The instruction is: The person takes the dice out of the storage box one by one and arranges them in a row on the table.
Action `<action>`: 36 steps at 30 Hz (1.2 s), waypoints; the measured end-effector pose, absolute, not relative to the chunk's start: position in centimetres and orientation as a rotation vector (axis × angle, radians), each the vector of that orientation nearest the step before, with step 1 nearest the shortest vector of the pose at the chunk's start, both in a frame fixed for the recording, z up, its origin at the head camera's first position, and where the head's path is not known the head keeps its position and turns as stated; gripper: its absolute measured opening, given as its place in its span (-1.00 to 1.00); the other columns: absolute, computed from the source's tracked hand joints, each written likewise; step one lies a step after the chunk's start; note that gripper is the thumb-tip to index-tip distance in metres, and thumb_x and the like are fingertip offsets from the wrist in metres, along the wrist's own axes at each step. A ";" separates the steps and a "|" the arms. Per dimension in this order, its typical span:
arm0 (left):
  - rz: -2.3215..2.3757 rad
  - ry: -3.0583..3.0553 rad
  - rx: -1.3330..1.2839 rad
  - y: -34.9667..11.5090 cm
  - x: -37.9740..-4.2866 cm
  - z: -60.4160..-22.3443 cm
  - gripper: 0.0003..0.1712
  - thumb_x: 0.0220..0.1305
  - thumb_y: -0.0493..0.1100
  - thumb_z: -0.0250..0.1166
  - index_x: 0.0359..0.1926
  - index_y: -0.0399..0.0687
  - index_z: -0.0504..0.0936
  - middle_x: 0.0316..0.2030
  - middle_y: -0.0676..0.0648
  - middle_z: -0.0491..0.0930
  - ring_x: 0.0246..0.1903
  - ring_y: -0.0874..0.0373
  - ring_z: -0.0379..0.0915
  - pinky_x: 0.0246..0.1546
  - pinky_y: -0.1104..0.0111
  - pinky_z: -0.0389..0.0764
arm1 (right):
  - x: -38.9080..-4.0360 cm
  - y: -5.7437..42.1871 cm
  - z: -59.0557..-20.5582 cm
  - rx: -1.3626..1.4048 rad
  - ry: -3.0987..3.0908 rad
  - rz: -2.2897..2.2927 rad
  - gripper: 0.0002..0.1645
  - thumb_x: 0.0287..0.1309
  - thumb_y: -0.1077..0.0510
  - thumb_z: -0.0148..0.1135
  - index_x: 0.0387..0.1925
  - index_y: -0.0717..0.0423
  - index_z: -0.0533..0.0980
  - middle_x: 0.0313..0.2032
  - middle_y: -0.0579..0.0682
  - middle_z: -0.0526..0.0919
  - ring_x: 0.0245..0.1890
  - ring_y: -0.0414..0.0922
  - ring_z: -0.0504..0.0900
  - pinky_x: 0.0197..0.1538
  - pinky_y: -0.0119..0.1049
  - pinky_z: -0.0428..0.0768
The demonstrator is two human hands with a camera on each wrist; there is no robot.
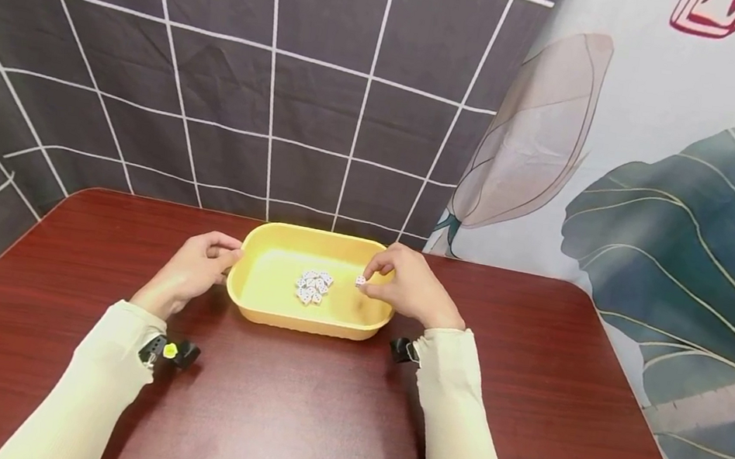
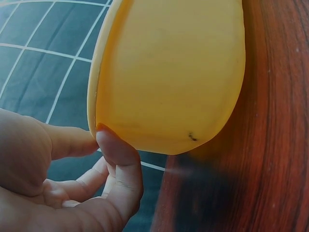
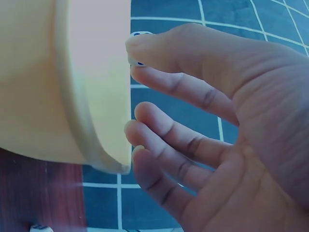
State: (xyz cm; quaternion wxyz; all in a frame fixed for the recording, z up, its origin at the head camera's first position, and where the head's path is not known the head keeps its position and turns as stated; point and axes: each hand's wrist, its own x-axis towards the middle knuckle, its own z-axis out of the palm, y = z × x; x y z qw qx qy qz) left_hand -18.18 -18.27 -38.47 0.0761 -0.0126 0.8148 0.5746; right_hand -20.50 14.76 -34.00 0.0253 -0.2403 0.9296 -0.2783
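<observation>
A yellow plastic tub (image 1: 308,326) stands at the far side of the table. Several white dice (image 1: 311,288) lie in a cluster on its floor, left of its middle. My left hand (image 1: 196,268) pinches the tub's left end; the left wrist view shows thumb and index finger at the yellow rim (image 2: 92,92). Over the tub's right part, my right hand (image 1: 412,287) holds a single die (image 1: 360,281) between thumb and index finger. Up close, the right wrist view shows that die (image 3: 137,61) mostly covered by the thumb, the other fingers loosely bent.
The tub rests on a dark red wooden table (image 1: 286,406). Behind the table hangs a dark cloth with white grid lines (image 1: 214,67), with a leaf-patterned cloth (image 1: 679,218) at the right. A strapped black device (image 1: 170,351) sits at the left wrist.
</observation>
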 end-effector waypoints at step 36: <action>1.729 2.453 -0.016 -18.2 -18.0 -38.5 -0.54 0.55 -0.21 0.08 0.27 -0.51 0.36 -0.03 -0.36 0.58 -0.31 0.31 0.56 -0.27 0.51 0.68 | -20.3 21.4 -33.5 -0.515 2.917 -0.905 -0.90 0.11 0.13 0.48 -0.30 -0.01 0.72 -0.14 0.11 0.66 -0.03 0.08 0.66 0.09 -0.03 0.60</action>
